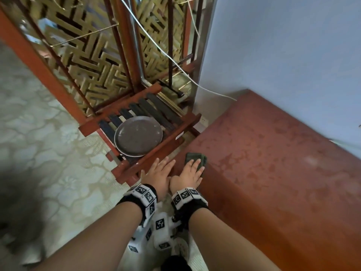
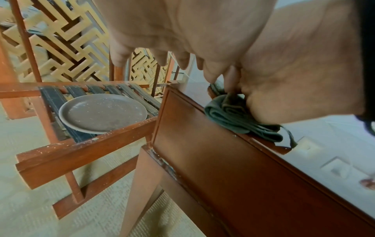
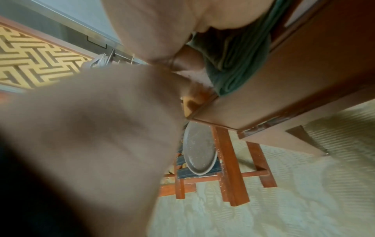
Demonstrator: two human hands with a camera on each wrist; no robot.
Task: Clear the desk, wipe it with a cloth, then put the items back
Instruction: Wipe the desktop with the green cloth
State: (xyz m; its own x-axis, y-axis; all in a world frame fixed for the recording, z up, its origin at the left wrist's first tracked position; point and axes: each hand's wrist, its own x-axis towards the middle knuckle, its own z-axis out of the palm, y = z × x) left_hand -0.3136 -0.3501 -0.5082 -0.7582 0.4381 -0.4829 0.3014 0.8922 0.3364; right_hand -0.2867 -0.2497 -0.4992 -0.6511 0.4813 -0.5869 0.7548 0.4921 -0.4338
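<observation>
A folded dark green cloth [image 1: 193, 156] lies at the near left corner of the red-brown desk [image 1: 273, 163]. My right hand [image 1: 192, 170] presses flat on the cloth with straight fingers. In the left wrist view the cloth [image 2: 229, 118] bulges over the desk's edge under that palm, and in the right wrist view the cloth [image 3: 237, 64] lies by the thumb. My left hand [image 1: 162, 169] sits right beside it, fingers straight, over the desk's left edge and holding nothing. I cannot tell if it touches the wood. A grey-brown plate [image 1: 138, 135] lies on the slatted rack.
The low wooden slatted rack [image 1: 187, 122] stands close against the desk's left side. Behind it rises a gold lattice screen [image 1: 93, 61] in a red frame, with a white cable [image 1: 166, 53] running down to the wall [image 1: 283, 45]. Patterned carpet [image 1: 39, 143] covers the floor at left.
</observation>
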